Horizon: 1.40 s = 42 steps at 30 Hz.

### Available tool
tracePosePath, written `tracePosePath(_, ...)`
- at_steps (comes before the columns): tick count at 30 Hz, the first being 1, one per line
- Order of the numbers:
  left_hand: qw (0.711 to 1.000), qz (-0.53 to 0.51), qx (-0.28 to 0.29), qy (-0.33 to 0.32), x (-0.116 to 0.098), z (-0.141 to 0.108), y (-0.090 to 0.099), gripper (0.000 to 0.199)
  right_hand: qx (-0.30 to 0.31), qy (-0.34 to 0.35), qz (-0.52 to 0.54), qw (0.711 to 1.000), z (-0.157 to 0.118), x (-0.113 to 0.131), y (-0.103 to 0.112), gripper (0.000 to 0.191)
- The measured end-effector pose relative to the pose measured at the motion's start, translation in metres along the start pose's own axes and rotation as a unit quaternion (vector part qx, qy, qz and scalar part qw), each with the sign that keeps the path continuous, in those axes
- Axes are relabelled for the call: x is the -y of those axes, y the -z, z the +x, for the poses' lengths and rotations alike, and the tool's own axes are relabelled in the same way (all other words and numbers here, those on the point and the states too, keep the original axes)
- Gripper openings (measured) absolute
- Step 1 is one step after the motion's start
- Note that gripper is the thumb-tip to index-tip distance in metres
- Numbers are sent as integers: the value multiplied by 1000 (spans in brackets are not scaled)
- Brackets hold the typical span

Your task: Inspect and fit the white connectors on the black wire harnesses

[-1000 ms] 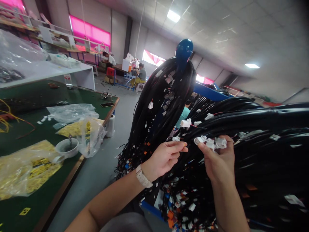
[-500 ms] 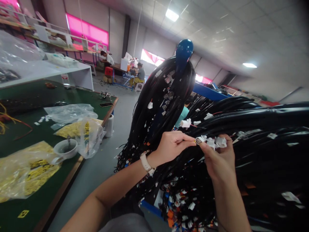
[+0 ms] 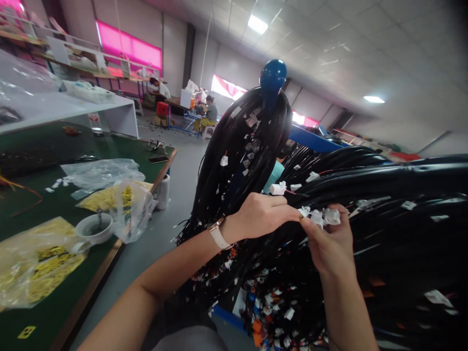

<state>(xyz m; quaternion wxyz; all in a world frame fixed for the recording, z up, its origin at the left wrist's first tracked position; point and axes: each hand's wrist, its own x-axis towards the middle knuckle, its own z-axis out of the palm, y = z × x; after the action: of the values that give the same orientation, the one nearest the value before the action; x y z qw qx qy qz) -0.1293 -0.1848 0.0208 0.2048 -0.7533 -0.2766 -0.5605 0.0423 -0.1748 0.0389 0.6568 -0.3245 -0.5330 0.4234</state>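
My right hand [image 3: 331, 239] is closed around a small cluster of white plastic connectors [image 3: 319, 216], which stick out past its thumb and fingertips. From the left, my left hand [image 3: 261, 217], with a watch on its wrist, reaches to the near end of the cluster. Its thumb and forefinger are pinched against the connector there; what is between them is too small to make out. Just behind the hands hang thick bundles of black wire harnesses [image 3: 395, 180] with many white connectors. Another white connector [image 3: 278, 188] juts out above my left hand.
A blue post with a rounded top [image 3: 273, 75] carries a harness bundle. On the left, a green-topped workbench [image 3: 54, 200] holds a white cup [image 3: 94, 228], bags of yellow parts [image 3: 54, 261] and a phone [image 3: 158, 159]. Several people [image 3: 210, 109] are farther back.
My left hand has pushed slightly right and turned, its fingertips now closer against the connector. A yellow bit seen at them before is mostly hidden. The whole view has shifted a little.
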Motion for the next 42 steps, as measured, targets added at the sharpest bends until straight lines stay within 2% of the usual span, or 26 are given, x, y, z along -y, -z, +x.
tracePosePath(5, 997, 66, -9, -50, -1, -3, 0, 19, 0, 4, 8, 1000, 1, -1, 0, 62)
tracePosePath(11, 997, 49, -15, -66, 4, 1, 1, 20, 8, 7, -2, 1000, 1, -1, 1, 62)
tracePosePath(19, 991, 16, 117, -57, 10, 20, 14, 32, 12, 5, -26, 1000, 1, -1, 1, 63)
tracePosePath(24, 988, -25, 153, -27, 11, 26, 15, 27, 11, 4, -19, 1000, 1, -1, 2, 61)
tracePosePath(27, 978, -110, 163, 70, 10, 28, 14, 19, 10, 0, -10, 1000, 1, 0, 1, 61)
tracePosePath(30, 938, -199, 163, 231, 7, 27, 11, 25, 7, -6, -7, 1000, 2, 0, 1, 61)
tracePosePath(33, 876, -299, 170, 339, 3, 21, 4, 33, 11, -8, -11, 1000, 2, -1, 3, 62)
tracePosePath(38, 754, -475, 156, 427, 0, 10, -8, 35, 24, -8, -8, 1000, 3, -2, 7, 63)
tracePosePath(40, 729, -504, 146, 441, 0, 9, -10, 36, 30, -5, -9, 1000, 3, -2, 7, 63)
tracePosePath(42, 726, -508, 131, 444, -2, 10, -9, 36, 33, -3, -15, 999, 3, -2, 7, 62)
